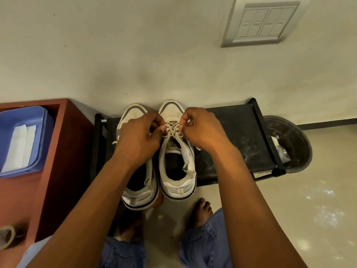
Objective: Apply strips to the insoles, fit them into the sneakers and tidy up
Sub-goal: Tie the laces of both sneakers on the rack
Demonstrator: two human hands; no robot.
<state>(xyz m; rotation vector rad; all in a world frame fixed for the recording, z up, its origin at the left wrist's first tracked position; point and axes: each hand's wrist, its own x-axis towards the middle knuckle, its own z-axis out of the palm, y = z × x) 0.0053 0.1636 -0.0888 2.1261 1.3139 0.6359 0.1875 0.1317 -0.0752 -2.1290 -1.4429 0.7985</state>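
Note:
Two white sneakers stand side by side on a black rack (239,130), toes to the wall. My left hand (138,136) and my right hand (201,128) both pinch the beige laces (172,130) of the right sneaker (178,182), pulling them apart over its tongue. The left sneaker (141,192) lies partly under my left forearm. Dark insoles show inside both shoe openings. White strips (20,146) lie in a blue tray (41,120) at the left.
A red-brown cabinet (63,151) holds the blue tray. A tape roll (6,236) sits at its near corner. A black bin (293,144) with scraps stands right of the rack. My bare feet stand on the floor below. A wall switch panel (260,24) is above.

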